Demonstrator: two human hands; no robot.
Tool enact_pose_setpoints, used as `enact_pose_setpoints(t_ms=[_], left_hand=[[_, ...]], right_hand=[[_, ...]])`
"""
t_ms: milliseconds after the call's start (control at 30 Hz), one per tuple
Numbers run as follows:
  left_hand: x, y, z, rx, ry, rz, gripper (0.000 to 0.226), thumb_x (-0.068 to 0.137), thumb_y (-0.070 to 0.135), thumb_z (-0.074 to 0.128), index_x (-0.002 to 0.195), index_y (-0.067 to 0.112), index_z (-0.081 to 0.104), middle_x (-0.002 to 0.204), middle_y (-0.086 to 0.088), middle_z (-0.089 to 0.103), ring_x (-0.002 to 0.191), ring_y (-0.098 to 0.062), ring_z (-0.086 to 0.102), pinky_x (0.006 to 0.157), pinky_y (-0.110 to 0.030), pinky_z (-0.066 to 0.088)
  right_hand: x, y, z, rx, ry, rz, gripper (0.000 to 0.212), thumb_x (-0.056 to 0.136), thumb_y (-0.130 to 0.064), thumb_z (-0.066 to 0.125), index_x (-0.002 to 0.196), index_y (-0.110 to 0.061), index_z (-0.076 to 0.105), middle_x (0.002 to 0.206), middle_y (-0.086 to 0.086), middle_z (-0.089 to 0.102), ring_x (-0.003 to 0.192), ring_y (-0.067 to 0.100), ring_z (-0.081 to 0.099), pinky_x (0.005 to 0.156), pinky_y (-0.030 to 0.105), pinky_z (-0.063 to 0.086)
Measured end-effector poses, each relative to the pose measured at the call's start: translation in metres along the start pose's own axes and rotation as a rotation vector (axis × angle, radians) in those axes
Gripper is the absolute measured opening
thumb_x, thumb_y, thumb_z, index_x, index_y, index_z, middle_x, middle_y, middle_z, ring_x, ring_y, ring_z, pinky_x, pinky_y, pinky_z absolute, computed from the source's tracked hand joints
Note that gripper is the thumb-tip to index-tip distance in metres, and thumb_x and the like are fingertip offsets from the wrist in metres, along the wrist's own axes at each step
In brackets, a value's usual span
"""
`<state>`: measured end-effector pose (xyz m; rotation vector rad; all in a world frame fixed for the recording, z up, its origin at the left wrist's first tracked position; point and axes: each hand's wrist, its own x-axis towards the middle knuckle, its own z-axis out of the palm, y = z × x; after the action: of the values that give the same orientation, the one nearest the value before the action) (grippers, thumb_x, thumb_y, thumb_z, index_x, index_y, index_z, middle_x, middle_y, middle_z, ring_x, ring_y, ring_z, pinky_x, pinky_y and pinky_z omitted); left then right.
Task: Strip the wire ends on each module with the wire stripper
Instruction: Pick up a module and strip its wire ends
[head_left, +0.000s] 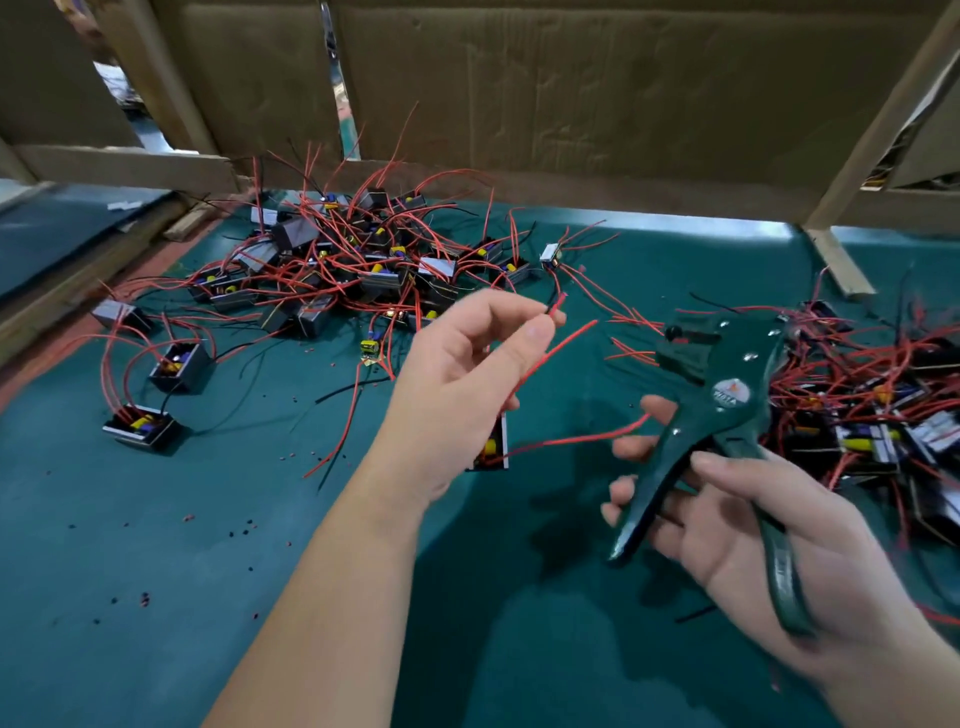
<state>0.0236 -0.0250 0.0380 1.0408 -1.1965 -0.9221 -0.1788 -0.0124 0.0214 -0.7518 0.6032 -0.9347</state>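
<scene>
Red and black wire ends (556, 307) are pinched in the left hand (467, 374), their small black box module (492, 448) showing just under its palm, while the right hand (753, 530) grips the dark green metal wire stripper (727, 395) nearby; feeding those ends squarely into its jaws seems next.

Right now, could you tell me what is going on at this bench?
A person is stripping module wires. The left hand pinches the wire ends, one red and one black, with their module below the palm. The right hand holds the green wire stripper beside them, not yet on the wires. One heap of modules lies at the back of the green mat, another heap to the right.
</scene>
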Motion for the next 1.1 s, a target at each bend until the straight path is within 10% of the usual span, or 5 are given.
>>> enact_pose_setpoints(t_ms=[333, 633, 867, 967, 1100], left_hand=[[-0.006, -0.002, 0.009, 0.032, -0.175, -0.127, 0.012, 0.071, 0.015, 0.068, 0.063, 0.022, 0.073, 0.054, 0.007, 0.059, 0.045, 0.0, 0.044, 0.048, -0.013, 0.035], [-0.008, -0.006, 0.019, 0.226, -0.186, -0.124, 0.017, 0.081, 0.013, 0.073, 0.068, 0.023, 0.068, 0.062, 0.005, 0.061, 0.056, -0.008, 0.049, 0.054, -0.019, 0.04], [-0.004, -0.006, 0.02, 0.07, -0.008, -0.153, 0.017, 0.093, 0.012, 0.058, 0.077, 0.018, 0.058, 0.062, 0.005, 0.067, 0.048, -0.006, 0.043, 0.045, -0.014, 0.034], [-0.003, -0.002, 0.012, -0.047, 0.006, -0.12, 0.011, 0.084, 0.016, 0.063, 0.074, 0.02, 0.062, 0.057, 0.005, 0.063, 0.05, -0.005, 0.046, 0.045, -0.011, 0.033], [-0.004, 0.003, 0.005, -0.106, -0.119, -0.038, 0.011, 0.081, 0.011, 0.06, 0.073, 0.017, 0.063, 0.055, 0.009, 0.056, 0.05, 0.001, 0.049, 0.051, -0.008, 0.038]], right_hand=[[-0.004, -0.007, 0.003, 0.106, -0.169, -0.032, 0.073, 0.055, -0.018, 0.083, 0.121, 0.001, 0.059, 0.126, 0.026, 0.057, 0.075, 0.035, 0.064, 0.072, 0.05, 0.054], [-0.003, -0.006, 0.007, 0.059, -0.196, -0.017, 0.079, 0.056, -0.011, 0.084, 0.127, 0.005, 0.054, 0.09, 0.031, 0.058, 0.075, 0.04, 0.063, 0.069, 0.047, 0.053], [0.001, -0.018, 0.004, 0.243, -0.049, 0.111, 0.027, 0.078, 0.015, 0.054, 0.094, 0.006, 0.072, 0.088, 0.019, 0.07, 0.064, 0.028, 0.067, 0.062, 0.028, 0.055], [0.007, -0.023, 0.012, 0.424, -0.221, 0.193, 0.064, 0.077, 0.028, 0.006, 0.1, 0.019, 0.065, 0.102, 0.034, 0.065, 0.085, 0.036, 0.069, 0.089, 0.027, 0.052], [0.0, -0.014, -0.001, 0.046, -0.055, 0.039, 0.062, 0.057, -0.004, 0.071, 0.117, 0.006, 0.06, 0.098, 0.035, 0.063, 0.068, 0.041, 0.063, 0.064, 0.05, 0.055]])
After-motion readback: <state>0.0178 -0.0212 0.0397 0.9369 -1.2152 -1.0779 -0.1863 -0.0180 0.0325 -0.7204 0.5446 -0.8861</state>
